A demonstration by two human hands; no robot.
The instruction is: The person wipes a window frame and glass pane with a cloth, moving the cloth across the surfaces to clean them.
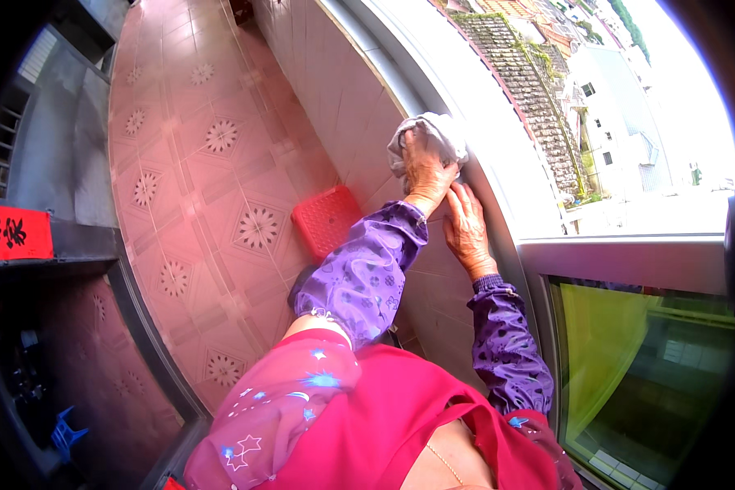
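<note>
A bunched white cloth (443,133) lies on the window ledge (381,64), partly over its inner edge. My left hand (426,170) grips the cloth from above, fingers closed into its folds. Just nearer to me, my right hand (468,230) rests flat on the ledge, its fingers stretched out and holding nothing. Its fingertips come close to my left wrist. Purple patterned sleeve covers (373,265) wrap both forearms.
Below the tiled wall (335,90), a red plastic stool (328,222) stands on the pink patterned tile floor (196,188). Window glass (645,367) with a yellow-green cloth behind it is at the right. A dark doorway (65,367) with a red paper strip (12,232) lies left.
</note>
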